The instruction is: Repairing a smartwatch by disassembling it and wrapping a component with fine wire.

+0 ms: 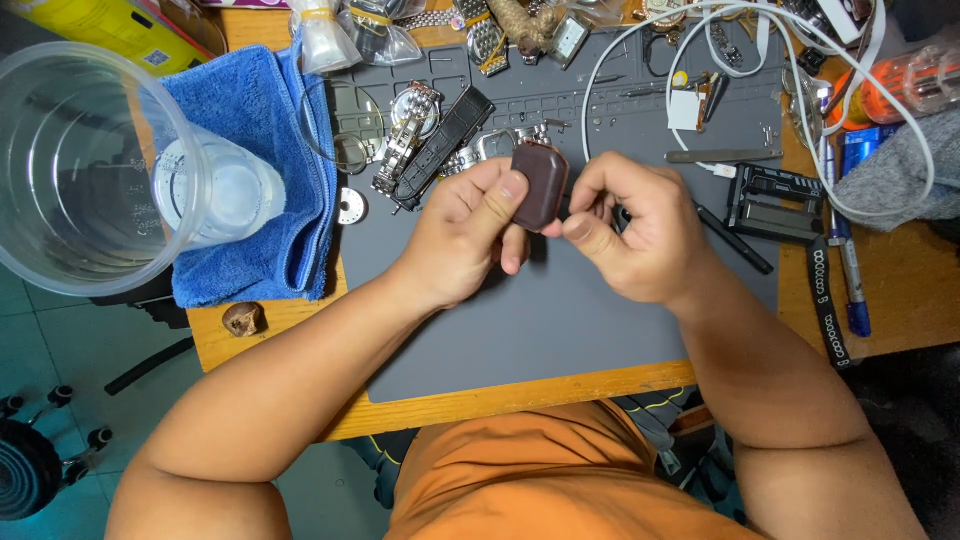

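My left hand (465, 235) and my right hand (630, 230) meet over the grey work mat (520, 330). Between them they hold a dark brown leather watch strap (541, 185), its rounded end standing up. The left thumb presses on the strap's face and the right thumb and forefinger pinch its lower edge. A thin black tool (735, 240) pokes out from under the right hand; whether that hand grips it is hidden. Just behind the hands lie a metal-bracelet watch (408, 135) and a black strap (445, 140).
A blue towel (265, 150) with a clear plastic cup (85, 165) on it lies at the left. A black holder tool (775, 200), pens (850, 270), a white cable (700, 60) and several watch parts crowd the back and right. The wooden table edge (500, 400) is near my body.
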